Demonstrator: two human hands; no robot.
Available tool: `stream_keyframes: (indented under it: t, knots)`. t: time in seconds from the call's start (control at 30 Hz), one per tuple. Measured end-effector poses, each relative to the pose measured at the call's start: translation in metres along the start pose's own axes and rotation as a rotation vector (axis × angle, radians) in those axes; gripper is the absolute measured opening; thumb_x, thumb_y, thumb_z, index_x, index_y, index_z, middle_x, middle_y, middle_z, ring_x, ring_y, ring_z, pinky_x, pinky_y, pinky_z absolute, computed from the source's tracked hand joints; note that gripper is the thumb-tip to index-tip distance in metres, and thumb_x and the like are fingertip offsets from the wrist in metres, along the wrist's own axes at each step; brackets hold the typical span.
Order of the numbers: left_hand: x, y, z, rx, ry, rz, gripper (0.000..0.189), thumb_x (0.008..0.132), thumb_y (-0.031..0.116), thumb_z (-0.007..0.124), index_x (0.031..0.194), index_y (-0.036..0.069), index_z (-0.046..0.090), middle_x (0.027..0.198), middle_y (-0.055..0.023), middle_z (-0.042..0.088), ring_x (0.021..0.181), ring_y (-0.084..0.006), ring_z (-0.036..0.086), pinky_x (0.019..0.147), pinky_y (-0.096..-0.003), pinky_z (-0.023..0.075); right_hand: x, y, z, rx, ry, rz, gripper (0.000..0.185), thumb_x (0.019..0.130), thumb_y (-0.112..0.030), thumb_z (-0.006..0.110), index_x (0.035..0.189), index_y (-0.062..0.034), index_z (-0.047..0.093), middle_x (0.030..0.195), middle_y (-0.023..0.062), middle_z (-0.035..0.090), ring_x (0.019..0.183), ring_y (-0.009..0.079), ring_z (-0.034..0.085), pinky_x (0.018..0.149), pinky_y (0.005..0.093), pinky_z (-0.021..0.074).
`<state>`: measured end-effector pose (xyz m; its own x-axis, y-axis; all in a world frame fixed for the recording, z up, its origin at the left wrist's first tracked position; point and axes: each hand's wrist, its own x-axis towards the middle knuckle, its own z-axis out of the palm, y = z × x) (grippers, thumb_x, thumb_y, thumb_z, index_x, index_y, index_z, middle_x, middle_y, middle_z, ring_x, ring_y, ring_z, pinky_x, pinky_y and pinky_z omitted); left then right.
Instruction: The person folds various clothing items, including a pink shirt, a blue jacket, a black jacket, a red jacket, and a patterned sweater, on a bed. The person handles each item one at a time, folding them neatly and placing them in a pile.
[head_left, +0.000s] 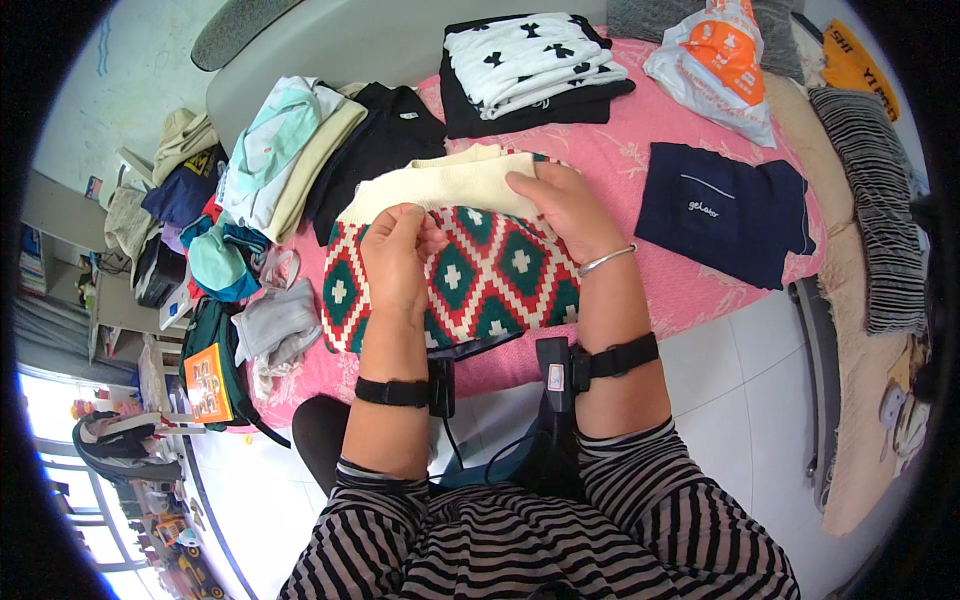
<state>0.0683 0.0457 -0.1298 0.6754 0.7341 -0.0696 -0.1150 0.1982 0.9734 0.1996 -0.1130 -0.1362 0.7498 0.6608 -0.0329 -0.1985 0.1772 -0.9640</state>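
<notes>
A knitted garment with red, green and cream diamonds (480, 262) lies in front of me on a pink bedspread (487, 375). Its cream ribbed band (450, 182) runs along the far side. My left hand (401, 247) pinches the near edge of that band with curled fingers. At the band's right end, my right hand (559, 206) grips it, thumb on top. A silver bangle (607, 259) is on my right wrist, and black straps with small devices are on both forearms. Dark fabric shows under the garment's near edge.
Stacked folded clothes (277, 157) and a black garment (390, 135) lie at left. Beyond is a white patterned stack (532, 64). A folded navy garment (720, 214) and a plastic bag (712, 67) are at right. A green backpack (217, 375) stands at the near left.
</notes>
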Motion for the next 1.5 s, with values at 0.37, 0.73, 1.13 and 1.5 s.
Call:
stream_keyframes:
  t: [0.37, 0.73, 1.13, 1.5]
  knots:
    - [-0.024, -0.008, 0.041, 0.222, -0.287, 0.086, 0.008, 0.097, 0.009, 0.06, 0.094, 0.002, 0.062, 0.079, -0.0026, 0.065, 0.066, -0.0095, 0.063, 0.063, -0.0219, 0.0509, 0.004, 0.004, -0.014, -0.055, 0.097, -0.054, 0.021, 0.096, -0.017, 0.059, 0.107, -0.0014, 0.067, 0.086, -0.0016, 0.065, 0.072, 0.0047, 0.057, 0.063, 0.0214, 0.0435]
    - [-0.021, -0.018, 0.062, 0.602, -0.158, 0.593, 0.006, 0.086, 0.002, 0.067, 0.089, -0.002, 0.063, 0.075, -0.0087, 0.065, 0.065, -0.0158, 0.065, 0.06, -0.0284, 0.0514, 0.001, -0.002, -0.007, -0.032, 0.088, -0.104, 0.02, 0.091, -0.007, 0.065, 0.109, 0.0022, 0.063, 0.093, 0.0036, 0.067, 0.079, 0.0066, 0.061, 0.067, 0.0204, 0.0465]
    - [-0.028, -0.015, 0.068, 0.815, -0.143, 0.778, 0.007, 0.08, 0.002, 0.067, 0.084, 0.0, 0.061, 0.075, -0.0165, 0.064, 0.065, -0.0327, 0.064, 0.06, -0.0392, 0.0514, -0.001, 0.0, -0.007, -0.179, 0.065, -0.126, 0.016, 0.09, -0.003, 0.066, 0.105, 0.0017, 0.062, 0.091, 0.0032, 0.066, 0.08, 0.007, 0.06, 0.068, 0.0211, 0.0477]
    - [0.002, -0.017, -0.005, 0.218, -0.03, 0.116, 0.008, 0.091, 0.008, 0.061, 0.085, 0.002, 0.062, 0.074, -0.0031, 0.063, 0.06, -0.0123, 0.06, 0.058, -0.024, 0.0497, 0.011, 0.009, -0.01, -0.11, 0.31, -0.26, 0.016, 0.093, -0.011, 0.062, 0.103, 0.0014, 0.064, 0.089, 0.0062, 0.068, 0.078, 0.0098, 0.062, 0.068, 0.0267, 0.051]
